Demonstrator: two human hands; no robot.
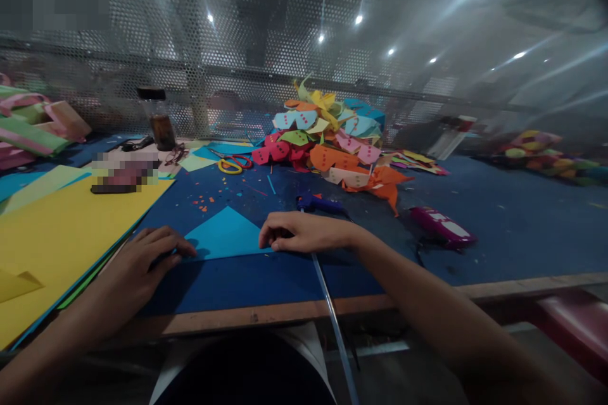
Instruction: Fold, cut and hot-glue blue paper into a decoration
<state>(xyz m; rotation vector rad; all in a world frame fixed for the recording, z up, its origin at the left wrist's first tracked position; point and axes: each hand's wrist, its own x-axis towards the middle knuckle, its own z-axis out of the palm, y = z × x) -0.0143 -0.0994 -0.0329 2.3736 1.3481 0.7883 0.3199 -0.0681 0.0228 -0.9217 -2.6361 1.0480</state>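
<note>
A sheet of bright blue paper (225, 237) lies folded in a triangle on the table, its point away from me and its long edge towards me. My left hand (149, 259) rests at the triangle's left corner, open, with its fingers stretched and the fingertips touching the paper. At the right corner my right hand (299, 232) is closed, its curled fingers pressed on the paper. Just beyond my right hand lies a blue glue gun (323, 204), a long clear glue stick (332, 310) running from it under my wrist and over the table edge.
Yellow paper sheets (95, 234) are stacked at left, a phone (116, 186) on them. Scissors (232, 164), a bottle (162, 123) and a heap of cut-paper shapes (332, 139) stand further back. A purple device (441, 228) lies at right on the blue table (522, 221).
</note>
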